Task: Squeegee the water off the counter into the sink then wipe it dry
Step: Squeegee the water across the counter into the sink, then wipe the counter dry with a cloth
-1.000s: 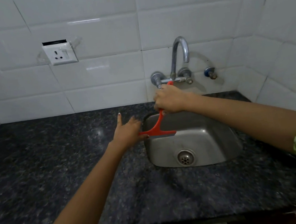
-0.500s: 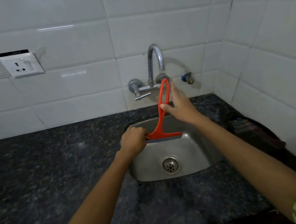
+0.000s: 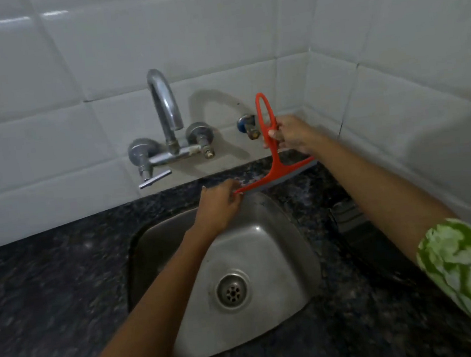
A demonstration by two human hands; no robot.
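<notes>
An orange squeegee (image 3: 275, 156) with a looped handle and a grey rubber blade is held upright over the back right corner of the steel sink (image 3: 255, 266). My right hand (image 3: 290, 134) grips its handle stem. My left hand (image 3: 219, 201) pinches the left tip of the blade above the sink's back rim. The blade slants up to the right, over the dark speckled granite counter (image 3: 50, 285) behind the sink. The counter near the blade looks wet and shiny.
A chrome wall tap (image 3: 165, 118) with two valves hangs over the sink's back left. A small blue-collared valve (image 3: 247, 124) sits on the wall to its right. White tiled walls meet in a corner at right. A dark folded cloth (image 3: 355, 224) lies on the counter under my right forearm.
Both hands have carried the squeegee right and back, from over the sink basin to its back right corner. The view has swung right, and the wall socket has left the frame.
</notes>
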